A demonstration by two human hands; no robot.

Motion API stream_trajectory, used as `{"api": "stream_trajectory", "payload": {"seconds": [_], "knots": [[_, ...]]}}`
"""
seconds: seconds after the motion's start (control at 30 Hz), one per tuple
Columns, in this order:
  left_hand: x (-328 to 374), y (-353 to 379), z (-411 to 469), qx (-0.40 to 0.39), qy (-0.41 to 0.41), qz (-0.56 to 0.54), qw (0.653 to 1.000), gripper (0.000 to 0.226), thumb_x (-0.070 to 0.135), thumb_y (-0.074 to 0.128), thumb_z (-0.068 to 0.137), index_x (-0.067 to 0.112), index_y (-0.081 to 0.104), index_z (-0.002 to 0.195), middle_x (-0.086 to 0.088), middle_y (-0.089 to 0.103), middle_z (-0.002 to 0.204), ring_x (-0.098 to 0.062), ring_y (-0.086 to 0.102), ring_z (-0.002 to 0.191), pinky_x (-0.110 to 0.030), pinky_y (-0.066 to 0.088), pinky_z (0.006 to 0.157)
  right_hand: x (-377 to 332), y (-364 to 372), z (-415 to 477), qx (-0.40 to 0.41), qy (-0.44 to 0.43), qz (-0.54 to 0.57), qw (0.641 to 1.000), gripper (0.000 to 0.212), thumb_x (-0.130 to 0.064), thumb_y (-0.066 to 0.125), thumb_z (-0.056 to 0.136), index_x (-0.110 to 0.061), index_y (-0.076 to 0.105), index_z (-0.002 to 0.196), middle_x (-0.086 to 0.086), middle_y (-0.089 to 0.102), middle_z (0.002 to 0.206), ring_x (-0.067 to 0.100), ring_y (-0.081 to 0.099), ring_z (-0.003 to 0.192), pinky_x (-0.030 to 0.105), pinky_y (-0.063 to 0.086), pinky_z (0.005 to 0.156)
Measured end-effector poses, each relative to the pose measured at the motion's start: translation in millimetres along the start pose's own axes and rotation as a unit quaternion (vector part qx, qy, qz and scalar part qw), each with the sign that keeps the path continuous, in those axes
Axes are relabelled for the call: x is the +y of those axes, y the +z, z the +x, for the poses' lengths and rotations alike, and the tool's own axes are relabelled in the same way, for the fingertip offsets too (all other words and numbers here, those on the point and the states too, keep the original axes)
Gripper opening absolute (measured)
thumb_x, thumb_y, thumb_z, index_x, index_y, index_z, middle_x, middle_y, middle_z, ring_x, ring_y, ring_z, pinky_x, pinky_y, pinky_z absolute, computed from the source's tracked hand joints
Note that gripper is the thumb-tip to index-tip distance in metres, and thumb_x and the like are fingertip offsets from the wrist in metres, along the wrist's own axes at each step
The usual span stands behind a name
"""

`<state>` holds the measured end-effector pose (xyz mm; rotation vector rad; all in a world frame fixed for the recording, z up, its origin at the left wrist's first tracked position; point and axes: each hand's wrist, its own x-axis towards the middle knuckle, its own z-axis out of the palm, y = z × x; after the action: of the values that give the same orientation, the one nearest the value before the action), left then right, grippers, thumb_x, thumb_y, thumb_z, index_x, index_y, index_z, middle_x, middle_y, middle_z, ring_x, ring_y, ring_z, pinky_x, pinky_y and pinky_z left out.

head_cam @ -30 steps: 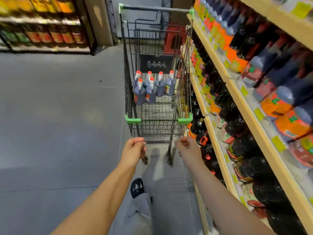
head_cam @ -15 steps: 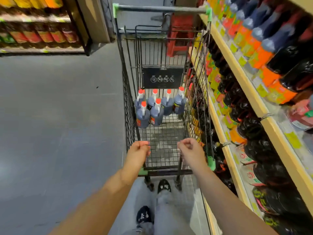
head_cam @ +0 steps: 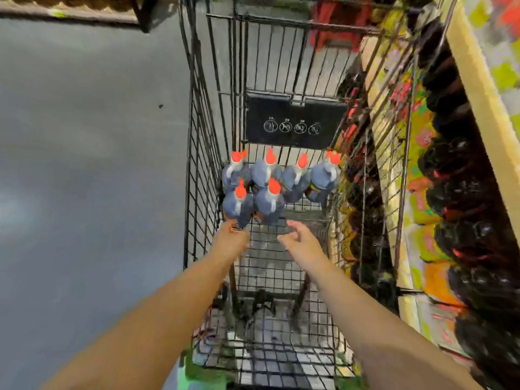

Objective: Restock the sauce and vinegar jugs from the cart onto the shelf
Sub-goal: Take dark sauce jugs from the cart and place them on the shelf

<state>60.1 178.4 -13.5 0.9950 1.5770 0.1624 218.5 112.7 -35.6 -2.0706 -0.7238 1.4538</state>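
Head view, listed near to far.

1. Cart (head_cam: 202,164): black wire basket, centre of frame, seen from above; both my forearms run up from the bottom edge into it.
2. Left hand (head_cam: 230,240): centre of frame, fingers stretched forward and holding nothing. The tips are at the foot of the near-left jug; with the blur, I cannot tell whether they touch.
3. Right hand (head_cam: 301,243): just right of it, fingers loosely spread, holding nothing, just short of the near-right jug.
4. Jugs (head_cam: 268,205): six, grey-blue with red caps, upright on the cart floor; two in front, four behind, packed close.
5. Placard (head_cam: 292,122): black, four white round symbols, on the far cart wall.
6. Shelf (head_cam: 478,80): right of frame beside the cart, dark bottles (head_cam: 450,192) in rows.
7. Floor (head_cam: 84,164): grey, left of frame.
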Motion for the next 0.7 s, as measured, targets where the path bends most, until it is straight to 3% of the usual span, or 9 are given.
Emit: {"api": "stream_trajectory", "payload": {"seconds": [0.1, 0.2, 0.23, 0.3, 0.4, 0.5, 0.6, 0.7], "knots": [[6.4, 7.5, 49.0, 0.020, 0.022, -0.009, 1.000, 0.022, 0.004, 0.058, 0.085, 0.009, 0.049, 0.105, -0.001, 0.046, 0.078, -0.021, 0.046, 0.071, -0.033, 0.040, 0.070, -0.7, 6.3, 34.6, 0.012, 0.013, 0.034, 0.999, 0.060, -0.024, 0.060, 0.090, -0.020, 0.033, 0.142, -0.007, 0.055, 0.081, 0.009, 0.051, 0.069, 0.029, 0.042, 0.071], [7.0, 12.5, 75.6, 0.042, -0.002, 0.045, 0.998, 0.011, 0.013, 0.062, 0.082, 0.017, 0.052, 0.080, -0.009, 0.050, 0.088, -0.025, 0.049, 0.073, -0.032, 0.041, 0.073, -7.0, 12.7, 55.2, 0.022, 0.010, 0.054, 0.998, 0.061, -0.021, 0.063, 0.088, -0.018, 0.032, 0.141, 0.002, 0.060, 0.095, 0.014, 0.057, 0.082, 0.027, 0.043, 0.073], [4.6, 13.4, 83.5, 0.043, -0.015, 0.072, 0.996, 0.007, 0.019, 0.063, 0.081, 0.015, 0.057, 0.085, -0.013, 0.054, 0.096, -0.028, 0.052, 0.080, -0.031, 0.041, 0.073, -8.6, 15.6, 62.8, 0.031, 0.014, 0.058, 0.998, 0.061, -0.022, 0.064, 0.087, -0.017, 0.033, 0.139, 0.007, 0.061, 0.103, 0.017, 0.057, 0.088, 0.028, 0.043, 0.075], [1.7, 13.1, 93.9, 0.043, -0.038, 0.109, 0.992, 0.024, 0.025, 0.061, 0.082, 0.008, 0.063, 0.099, -0.019, 0.058, 0.109, -0.029, 0.054, 0.088, -0.030, 0.043, 0.073, -11.3, 21.8, 74.2, 0.045, 0.013, 0.057, 0.997, 0.053, -0.022, 0.065, 0.086, -0.016, 0.040, 0.132, 0.013, 0.060, 0.108, 0.021, 0.056, 0.087, 0.028, 0.042, 0.071], [9.8, 9.7, 97.7, 0.016, -0.064, 0.129, 0.989, 0.044, 0.037, 0.052, 0.087, 0.006, 0.060, 0.117, -0.023, 0.058, 0.122, -0.036, 0.054, 0.110, -0.035, 0.045, 0.094, -13.9, 31.8, 86.3, 0.027, 0.016, 0.044, 0.999, 0.032, -0.017, 0.066, 0.085, -0.019, 0.049, 0.112, 0.011, 0.058, 0.094, 0.020, 0.053, 0.079, 0.025, 0.039, 0.064], [19.7, 4.7, 94.6, 0.001, -0.089, 0.099, 0.991, 0.062, 0.052, 0.046, 0.087, 0.008, 0.052, 0.131, -0.021, 0.050, 0.134, -0.036, 0.049, 0.121, -0.041, 0.041, 0.103, -16.3, 39.1, 90.7, 0.008, 0.027, 0.020, 0.999, 0.023, -0.009, 0.066, 0.083, -0.019, 0.048, 0.094, 0.000, 0.051, 0.075, 0.010, 0.047, 0.063, 0.011, 0.036, 0.051], [27.9, 0.1, 82.9, 0.003, -0.094, 0.094, 0.991, 0.059, 0.054, 0.044, 0.090, 0.012, 0.052, 0.131, -0.017, 0.049, 0.135, -0.033, 0.052, 0.116, -0.035, 0.045, 0.093, -17.8, 35.3, 83.7, 0.047, 0.046, -0.010, 0.998, 0.024, -0.012, 0.069, 0.079, -0.021, 0.048, 0.071, -0.002, 0.050, 0.072, 0.015, 0.047, 0.063, 0.011, 0.036, 0.048], [32.4, -5.3, 64.1, 0.001, -0.071, 0.071, 0.995, 0.034, 0.049, 0.055, 0.087, 0.016, 0.063, 0.094, -0.009, 0.057, 0.108, -0.018, 0.054, 0.079, -0.027, 0.041, 0.063, -23.0, 26.6, 63.4, 0.080, 0.050, -0.019, 0.995, 0.020, -0.011, 0.067, 0.077, -0.017, 0.050, 0.070, 0.015, 0.055, 0.100, 0.022, 0.048, 0.081, 0.024, 0.037, 0.063]]}}
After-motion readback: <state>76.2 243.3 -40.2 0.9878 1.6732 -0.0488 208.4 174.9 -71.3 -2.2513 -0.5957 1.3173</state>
